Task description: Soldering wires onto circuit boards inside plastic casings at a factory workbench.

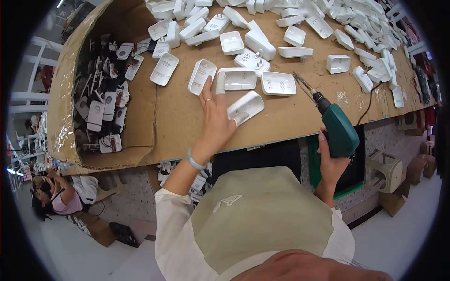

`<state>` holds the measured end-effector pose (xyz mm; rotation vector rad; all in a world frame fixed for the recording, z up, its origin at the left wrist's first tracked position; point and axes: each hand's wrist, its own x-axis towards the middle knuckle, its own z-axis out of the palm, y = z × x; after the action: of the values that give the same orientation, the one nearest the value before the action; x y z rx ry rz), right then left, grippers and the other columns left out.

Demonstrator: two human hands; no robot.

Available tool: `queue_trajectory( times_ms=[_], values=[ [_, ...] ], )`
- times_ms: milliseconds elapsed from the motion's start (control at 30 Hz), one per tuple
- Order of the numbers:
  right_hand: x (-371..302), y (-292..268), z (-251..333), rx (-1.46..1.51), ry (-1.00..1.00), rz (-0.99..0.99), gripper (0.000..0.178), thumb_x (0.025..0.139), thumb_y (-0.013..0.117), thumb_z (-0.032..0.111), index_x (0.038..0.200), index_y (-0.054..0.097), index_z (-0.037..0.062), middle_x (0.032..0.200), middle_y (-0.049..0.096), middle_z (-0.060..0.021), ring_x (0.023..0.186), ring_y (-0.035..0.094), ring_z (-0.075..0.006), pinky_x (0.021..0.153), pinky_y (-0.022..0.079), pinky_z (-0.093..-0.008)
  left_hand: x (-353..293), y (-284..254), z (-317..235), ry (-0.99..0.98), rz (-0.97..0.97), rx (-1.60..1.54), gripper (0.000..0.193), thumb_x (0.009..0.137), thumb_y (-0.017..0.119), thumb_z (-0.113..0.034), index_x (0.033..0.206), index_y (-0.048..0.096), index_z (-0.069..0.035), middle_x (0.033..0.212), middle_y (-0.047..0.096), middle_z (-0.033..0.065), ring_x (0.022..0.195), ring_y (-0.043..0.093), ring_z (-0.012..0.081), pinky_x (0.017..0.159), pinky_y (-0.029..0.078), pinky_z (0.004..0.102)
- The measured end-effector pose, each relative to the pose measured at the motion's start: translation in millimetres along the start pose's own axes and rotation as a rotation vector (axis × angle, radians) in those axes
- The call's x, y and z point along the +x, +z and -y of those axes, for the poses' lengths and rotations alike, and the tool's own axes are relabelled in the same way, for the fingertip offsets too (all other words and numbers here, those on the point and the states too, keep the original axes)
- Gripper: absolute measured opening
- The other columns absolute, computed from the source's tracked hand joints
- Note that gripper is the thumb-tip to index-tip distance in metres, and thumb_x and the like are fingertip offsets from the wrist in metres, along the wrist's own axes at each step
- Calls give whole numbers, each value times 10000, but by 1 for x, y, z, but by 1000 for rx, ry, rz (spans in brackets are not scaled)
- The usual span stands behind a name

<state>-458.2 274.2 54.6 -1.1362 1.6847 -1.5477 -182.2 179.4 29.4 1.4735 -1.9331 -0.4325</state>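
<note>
In my right hand [330,161] is a green pistol-grip soldering gun [340,129], its long thin metal tip pointing up and left over the table. My left hand [216,112] reaches over several white plastic housing shells [240,78] with its fingers spread. White wraps cover a finger and the thumb. One fingertip lies at the edge of an upright open shell [201,77], the wrapped finger at the shell beside it. The thumb is against a tilted shell [248,107] nearer to me. Another open shell [279,83] lies just left of the soldering gun's tip.
A cardboard box [65,107] on its side at the left holds white and dark devices with wires. More white shells [323,14] are heaped along the far side of the cardboard-covered table [187,133]. A black cord [368,105] runs near the soldering gun. A stool [385,171] stands at right; another person [61,192] is at far left.
</note>
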Motion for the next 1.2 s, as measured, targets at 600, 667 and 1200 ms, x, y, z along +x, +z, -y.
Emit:
queue_trajectory(
  times_ms=[600,667,1200],
  values=[
    [12,19,-10,-24,-98,136,219,952,685,-16,1169,695,-45,1043,734,-76,644,534,-59,581,422,-210,-39,8,15,154,-244,34,364,749,633,94,1105,642,16,1053,606,203,994,597,411,871,513,469],
    [12,20,-8,-17,-95,124,219,952,684,-17,1169,695,-46,1046,733,-77,644,533,-59,582,423,-210,-34,23,10,193,-249,155,356,764,616,65,1119,585,82,1160,552,251,1061,551,439,903,494,486],
    [21,6,-13,4,-158,143,235,954,658,-53,1188,679,-60,1059,734,-107,644,527,-63,579,421,-206,56,-222,135,-1052,-813,639,797,854,727,-590,1354,551,5,1380,588,271,1314,472,572,1031,378,711]
  ],
)
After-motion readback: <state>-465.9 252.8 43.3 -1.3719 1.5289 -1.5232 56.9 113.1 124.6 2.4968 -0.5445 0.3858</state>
